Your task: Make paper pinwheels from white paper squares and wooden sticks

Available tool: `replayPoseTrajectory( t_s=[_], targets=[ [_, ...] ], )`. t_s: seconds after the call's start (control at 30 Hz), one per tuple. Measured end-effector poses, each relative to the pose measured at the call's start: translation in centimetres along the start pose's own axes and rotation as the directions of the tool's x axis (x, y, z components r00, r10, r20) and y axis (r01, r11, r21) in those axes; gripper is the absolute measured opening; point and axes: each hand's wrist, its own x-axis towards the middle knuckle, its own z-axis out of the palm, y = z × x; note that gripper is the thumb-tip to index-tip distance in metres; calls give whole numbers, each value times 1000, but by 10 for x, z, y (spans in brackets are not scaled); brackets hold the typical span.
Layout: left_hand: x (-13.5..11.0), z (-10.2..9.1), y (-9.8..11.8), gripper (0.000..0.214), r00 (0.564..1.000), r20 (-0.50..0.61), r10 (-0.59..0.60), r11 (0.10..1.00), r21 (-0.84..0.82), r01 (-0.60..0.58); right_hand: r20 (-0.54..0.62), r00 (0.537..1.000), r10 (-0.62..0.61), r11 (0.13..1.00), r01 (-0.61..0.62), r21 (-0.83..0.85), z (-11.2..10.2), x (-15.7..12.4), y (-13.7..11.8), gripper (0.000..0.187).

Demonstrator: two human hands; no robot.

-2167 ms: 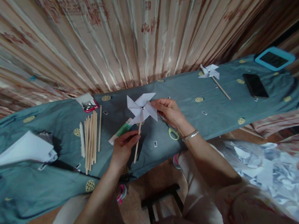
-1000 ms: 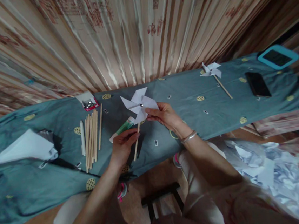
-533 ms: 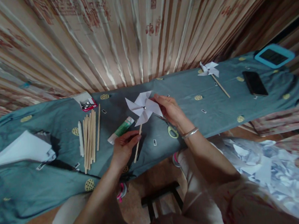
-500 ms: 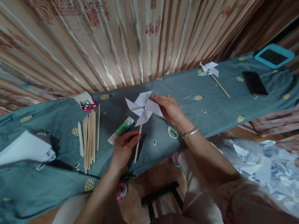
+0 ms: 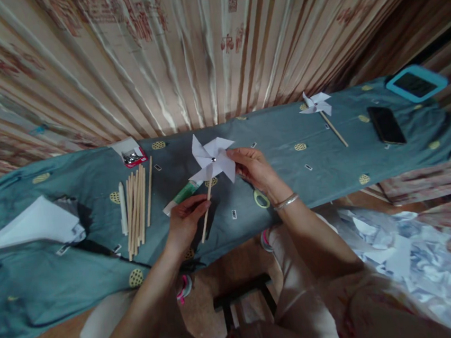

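A white paper pinwheel point(image 5: 216, 149) on a thin wooden stick faces up above the cloth, a shiny pin at its centre. My left hand point(image 5: 185, 219) is closed around the stick below the blades, pinching it between thumb and fingers. At the pinwheel's right side, my right hand point(image 5: 254, 167) has thumb and fingers together on the edge of a blade. Partly hidden behind the pinwheel and my left hand lies a green and white tube point(image 5: 183, 193). Under my right hand, scissors point(image 5: 261, 198) show only a yellow-green handle.
Wooden sticks point(image 5: 137, 212) lie left, beside a white pen-like stick point(image 5: 123, 208) and an open box of pins point(image 5: 133, 155). Folded white paper point(image 5: 35, 224) is farther left. Another pinwheel point(image 5: 317, 104), a phone point(image 5: 386, 125) and a blue-framed device point(image 5: 416, 83) lie right. Crumpled paper point(image 5: 414, 262) fills a bag below.
The pinwheel's blades have turned and its head has shifted slightly left. My right fingers have moved onto a blade's edge; my left hand keeps its hold on the stick.
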Motion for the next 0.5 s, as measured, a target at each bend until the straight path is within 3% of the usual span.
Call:
replayPoseTrajectory(
  t_s=[0.5],
  targets=[
    [1,-1,3,36,999,-24,37,999,-26,-38,15,1000,17,997,-16,-69,2,-2,4,45]
  ],
)
